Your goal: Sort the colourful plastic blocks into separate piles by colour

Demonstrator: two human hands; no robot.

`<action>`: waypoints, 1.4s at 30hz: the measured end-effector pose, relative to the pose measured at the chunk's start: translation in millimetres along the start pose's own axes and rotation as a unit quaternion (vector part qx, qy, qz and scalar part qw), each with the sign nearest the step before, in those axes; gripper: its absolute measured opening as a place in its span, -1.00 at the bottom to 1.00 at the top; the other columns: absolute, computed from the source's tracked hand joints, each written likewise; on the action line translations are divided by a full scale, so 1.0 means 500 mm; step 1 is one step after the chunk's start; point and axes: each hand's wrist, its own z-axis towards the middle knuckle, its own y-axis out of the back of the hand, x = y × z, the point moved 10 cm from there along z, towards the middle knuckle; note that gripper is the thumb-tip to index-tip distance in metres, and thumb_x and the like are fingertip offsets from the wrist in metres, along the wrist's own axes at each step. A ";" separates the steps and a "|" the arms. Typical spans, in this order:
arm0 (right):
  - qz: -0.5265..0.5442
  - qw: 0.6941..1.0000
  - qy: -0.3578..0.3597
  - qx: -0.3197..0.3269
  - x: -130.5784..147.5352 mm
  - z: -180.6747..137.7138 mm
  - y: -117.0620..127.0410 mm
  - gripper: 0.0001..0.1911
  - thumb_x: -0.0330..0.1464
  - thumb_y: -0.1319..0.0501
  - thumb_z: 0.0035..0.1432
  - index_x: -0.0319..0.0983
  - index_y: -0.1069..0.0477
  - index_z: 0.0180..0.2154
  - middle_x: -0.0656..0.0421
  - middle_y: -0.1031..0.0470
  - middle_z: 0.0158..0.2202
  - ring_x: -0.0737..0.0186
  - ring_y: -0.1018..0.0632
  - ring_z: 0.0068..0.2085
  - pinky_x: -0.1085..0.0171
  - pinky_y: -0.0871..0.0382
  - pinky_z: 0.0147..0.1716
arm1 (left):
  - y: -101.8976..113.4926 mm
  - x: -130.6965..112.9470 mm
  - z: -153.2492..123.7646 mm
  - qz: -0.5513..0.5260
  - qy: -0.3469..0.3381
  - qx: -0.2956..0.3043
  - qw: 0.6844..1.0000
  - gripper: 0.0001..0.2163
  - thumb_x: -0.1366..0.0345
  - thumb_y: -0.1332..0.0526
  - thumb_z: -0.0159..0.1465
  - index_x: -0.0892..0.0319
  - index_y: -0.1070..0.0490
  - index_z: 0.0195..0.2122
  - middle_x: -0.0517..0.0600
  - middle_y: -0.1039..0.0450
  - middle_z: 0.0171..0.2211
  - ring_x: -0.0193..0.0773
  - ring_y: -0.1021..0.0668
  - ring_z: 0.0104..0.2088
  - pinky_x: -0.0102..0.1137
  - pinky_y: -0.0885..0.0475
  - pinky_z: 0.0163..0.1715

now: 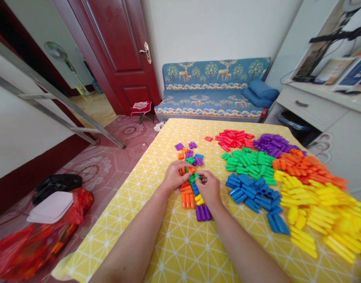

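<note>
Both hands rest on the desk [174, 251], which is covered by a yellow cloth with a white line pattern. The left hand [174, 175] and right hand [210, 188] are curled and nearly meet. Their fingertips pinch a green piece [194, 177] between them, and how it joins to the pieces around it cannot be told.

Just below the left hand's fingers lies a row of orange pieces [188, 198]. A yellow piece [199, 199] sits under the right hand's thumb side, with a blue piece [195, 189] between the two. Nearer the person, beside the right wrist, lie purple pieces [203, 212] side by side. Beyond the hands, a loose mix [190, 154] of purple, orange, green and blue pieces is scattered.

To the right of the right hand are sorted heaps: a blue heap [257, 192] nearest, then a green heap [248, 163], with a red heap [233, 139] and a purple heap [271, 144] farther off, and an orange heap [304, 167] and a yellow heap [322, 212] farthest right.

Left of the left arm, on the floor, lies a red bag [35, 239]. Past the desk stands a blue sofa [212, 90].
</note>
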 end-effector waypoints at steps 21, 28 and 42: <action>0.001 0.996 0.089 0.001 0.062 -0.011 0.014 -0.70 -0.36 -0.14 0.20 -0.16 -0.44 -0.03 0.08 -0.51 -0.07 0.14 -0.51 -0.03 0.13 -0.39 -0.01 | 0.007 -0.039 -0.003 -0.123 -0.018 -0.005 0.992 -0.79 0.14 -0.26 0.22 0.16 -0.57 -0.29 0.05 -0.58 -0.32 -0.20 -0.57 -0.26 -0.28 -0.45 -0.15; 0.093 0.992 -0.038 -0.073 0.008 -0.008 0.053 -0.75 -0.28 -0.18 0.14 -0.23 -0.43 -0.15 0.11 -0.56 -0.23 0.20 -0.55 -0.25 0.22 -0.45 -0.22 | -0.016 -0.034 -0.004 -0.060 -0.036 0.043 0.997 -0.82 0.15 -0.32 0.16 0.14 -0.56 -0.32 0.05 -0.57 -0.35 -0.20 -0.56 -0.29 -0.28 -0.44 -0.19; 0.223 0.961 -0.122 -0.111 -0.036 0.016 0.106 -0.56 -0.28 -0.25 0.03 -0.25 -0.41 -0.01 0.17 -0.51 -0.34 0.33 -0.50 -0.44 0.27 -0.46 -0.40 | -0.024 -0.026 -0.001 -0.049 -0.043 0.048 0.997 -0.89 0.31 -0.28 0.17 0.12 -0.57 -0.28 0.06 -0.59 -0.26 -0.17 -0.58 -0.21 -0.24 -0.45 -0.10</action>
